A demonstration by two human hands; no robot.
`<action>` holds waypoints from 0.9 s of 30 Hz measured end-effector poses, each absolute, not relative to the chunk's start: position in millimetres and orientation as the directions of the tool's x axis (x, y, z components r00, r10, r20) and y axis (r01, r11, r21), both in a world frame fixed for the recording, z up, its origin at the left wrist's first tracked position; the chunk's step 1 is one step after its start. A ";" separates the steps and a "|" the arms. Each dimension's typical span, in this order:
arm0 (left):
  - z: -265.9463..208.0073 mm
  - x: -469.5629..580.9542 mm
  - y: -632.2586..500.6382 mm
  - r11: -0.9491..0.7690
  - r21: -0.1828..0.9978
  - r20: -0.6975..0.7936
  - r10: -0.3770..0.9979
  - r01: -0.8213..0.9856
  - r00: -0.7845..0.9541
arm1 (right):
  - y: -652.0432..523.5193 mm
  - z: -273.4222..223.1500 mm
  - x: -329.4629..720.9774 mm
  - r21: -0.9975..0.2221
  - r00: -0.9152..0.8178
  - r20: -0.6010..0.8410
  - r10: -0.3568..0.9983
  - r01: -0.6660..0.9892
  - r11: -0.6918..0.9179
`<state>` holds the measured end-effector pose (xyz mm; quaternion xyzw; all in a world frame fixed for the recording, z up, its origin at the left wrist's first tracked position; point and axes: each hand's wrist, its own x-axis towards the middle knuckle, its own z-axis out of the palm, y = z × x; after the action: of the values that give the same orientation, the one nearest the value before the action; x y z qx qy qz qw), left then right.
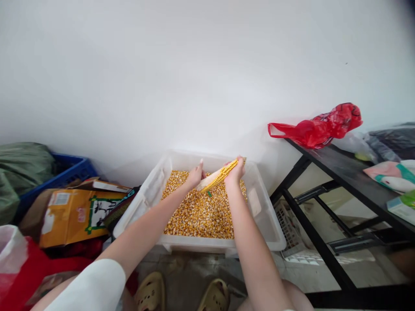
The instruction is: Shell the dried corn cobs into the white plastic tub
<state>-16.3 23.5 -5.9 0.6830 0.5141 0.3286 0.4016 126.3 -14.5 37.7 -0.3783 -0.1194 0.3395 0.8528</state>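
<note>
A partly stripped corn cob (223, 172) slants over a clear plastic bin (269, 216). Yellow kernels remain along its right and lower side, while a pale bare strip runs on the upper left. My right hand (235, 172) is closed around the cob's upper end. Close to the lower end is my left hand (195, 175), its thumb raised apart from the fingers; the fingers are partly hidden, and whether they touch the cob is unclear. Loose corn kernels (201, 218) cover the bin's bottom in a thick layer. A small green piece (209, 194) lies on them.
A white wall (207, 77) rises behind the bin. At right stands a black-framed table (350, 177) bearing a red plastic bag (319, 127); a white basket (288, 224) is below. An orange cardboard box (73, 216) and a blue crate (73, 170) sit at left.
</note>
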 end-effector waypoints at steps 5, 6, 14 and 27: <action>4.2 -30.5 25.2 -0.212 0.863 0.098 0.960 0.459 0.261 | -10.6 30.8 134.5 -0.714 0.777 -0.164 0.607 -0.518 0.470; 5.6 -27.8 19.4 -0.300 0.799 0.188 0.948 0.520 0.257 | -10.1 29.0 136.2 -0.721 0.783 -0.183 0.594 -0.518 0.460; 7.5 9.1 -16.5 -0.425 0.390 0.304 0.897 0.817 0.322 | -10.3 30.7 129.1 -0.710 0.794 -0.275 0.543 -0.548 0.443; 3.0 12.3 -9.2 -0.366 0.460 0.298 0.922 0.809 0.248 | -11.2 39.9 130.8 -0.780 0.856 -0.121 0.503 -0.395 0.486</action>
<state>12.3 -9.2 3.0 0.7826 0.5529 0.2655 0.1063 130.8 -11.2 39.9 -0.4348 -0.0617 0.2611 0.8596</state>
